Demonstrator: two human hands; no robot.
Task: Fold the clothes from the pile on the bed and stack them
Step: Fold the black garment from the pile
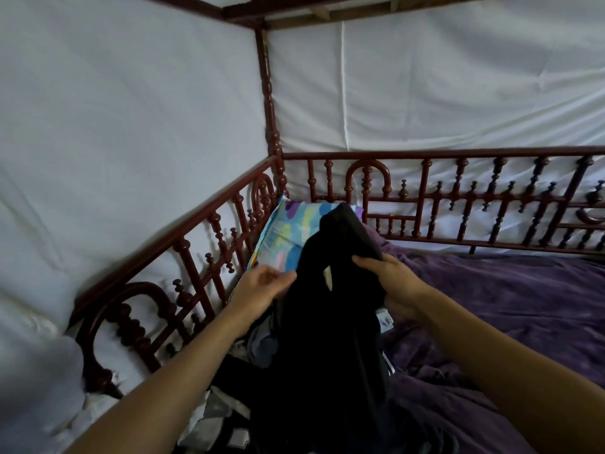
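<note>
Black garment (327, 339): probably soft, limp, light. My right hand (389, 276) grips its top; left hand (262, 285) blurred, hold unclear. Best taken by the top corners.

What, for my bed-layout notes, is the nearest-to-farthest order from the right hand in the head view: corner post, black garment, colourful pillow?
1. The black garment, gripped by the right hand.
2. The colourful pillow, just behind, leftward.
3. The corner post, farthest, at the bed's back corner.
</note>
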